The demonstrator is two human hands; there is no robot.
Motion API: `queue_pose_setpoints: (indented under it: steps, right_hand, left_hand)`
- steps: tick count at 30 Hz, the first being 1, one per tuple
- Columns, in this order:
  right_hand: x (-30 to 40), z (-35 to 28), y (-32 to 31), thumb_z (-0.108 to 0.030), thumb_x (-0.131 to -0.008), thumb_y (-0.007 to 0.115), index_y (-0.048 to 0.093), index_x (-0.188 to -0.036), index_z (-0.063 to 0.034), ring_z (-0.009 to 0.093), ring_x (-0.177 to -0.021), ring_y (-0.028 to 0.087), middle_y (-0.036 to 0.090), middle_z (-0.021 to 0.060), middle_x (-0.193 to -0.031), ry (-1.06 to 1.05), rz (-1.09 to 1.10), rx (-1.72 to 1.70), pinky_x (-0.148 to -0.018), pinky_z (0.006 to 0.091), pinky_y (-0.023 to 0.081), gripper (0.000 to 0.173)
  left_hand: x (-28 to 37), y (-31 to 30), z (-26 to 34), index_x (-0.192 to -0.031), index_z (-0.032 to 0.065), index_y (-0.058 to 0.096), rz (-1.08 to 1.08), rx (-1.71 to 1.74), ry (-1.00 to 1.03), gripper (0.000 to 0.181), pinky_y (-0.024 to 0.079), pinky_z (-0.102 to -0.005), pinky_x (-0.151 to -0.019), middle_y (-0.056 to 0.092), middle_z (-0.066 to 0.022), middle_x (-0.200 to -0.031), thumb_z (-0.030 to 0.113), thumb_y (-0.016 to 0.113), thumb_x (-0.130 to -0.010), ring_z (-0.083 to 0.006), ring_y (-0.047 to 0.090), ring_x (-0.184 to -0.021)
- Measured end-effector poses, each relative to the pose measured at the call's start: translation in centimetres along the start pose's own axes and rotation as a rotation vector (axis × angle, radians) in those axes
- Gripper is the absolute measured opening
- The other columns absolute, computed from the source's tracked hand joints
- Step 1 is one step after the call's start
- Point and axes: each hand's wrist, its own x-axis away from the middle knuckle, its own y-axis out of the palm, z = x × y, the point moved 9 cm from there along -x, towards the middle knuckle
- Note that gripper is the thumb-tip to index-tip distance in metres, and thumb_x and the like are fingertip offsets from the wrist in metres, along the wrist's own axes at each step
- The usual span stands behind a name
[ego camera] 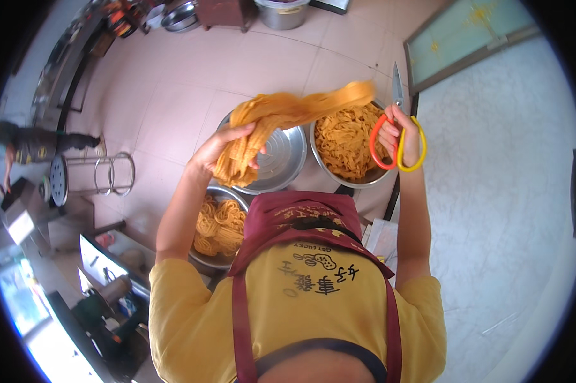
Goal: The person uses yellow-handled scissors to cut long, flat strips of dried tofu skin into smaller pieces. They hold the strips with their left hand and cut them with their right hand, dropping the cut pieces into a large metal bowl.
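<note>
My left hand (pixel 218 149) grips a thick folded bundle of orange-yellow sheet-like food (pixel 264 110). Its free end stretches to the right, blurred, over the basins. In my right hand (pixel 406 134) is a pair of scissors (pixel 397 88) with one red and one yellow handle, its blades pointing away from me and apart from the bundle. A metal basin (pixel 295 167) stands under the bundle. To its right, another metal basin (pixel 318 160) holds a heap of cut orange strips (pixel 350 139). Coiled, noodle-like yellow strands (pixel 221 225) fill a third basin at lower left.
A wall (pixel 498 167) runs close along my right, with a framed glass panel (pixel 460 48) farther off. On the left are a metal stool (pixel 60 179) and a person (pixel 34 143) beside equipment. A metal pot (pixel 283 16) and a brown cabinet (pixel 223 14) stand across the tiled floor (pixel 182 95).
</note>
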Motion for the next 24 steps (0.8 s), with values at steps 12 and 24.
queue_pose_setpoints:
  steps: [12,24]
  right_hand:
    - [9.9,11.3,-23.8,-0.032,-0.094,0.056,0.049,-0.080,-0.0149,0.012,-0.055,0.053,0.051,-0.0020,-0.066,0.195,0.433,-0.055,-0.055,0.0305,0.044,0.023]
    - [16.8,16.3,-38.2,-0.031,-0.091,0.060,0.054,-0.086,-0.0146,0.011,-0.061,0.059,0.059,-0.0015,-0.068,0.413,0.469,-0.009,-0.059,0.0259,0.048,0.018]
  left_hand:
    - [-7.0,-2.4,-5.8,-0.125,0.0082,0.052,0.243,0.094,0.209,0.050,0.052,-0.0290,-0.055,0.063,-0.0059,-0.090,0.041,0.063,-0.089,-0.0149,0.060,-0.065]
    - [-18.9,11.3,-8.3,-0.128,0.0025,0.048,0.400,-0.085,-0.214,0.047,0.051,-0.0296,-0.058,0.060,-0.0075,-0.083,0.039,0.048,-0.099,-0.0122,0.055,-0.058]
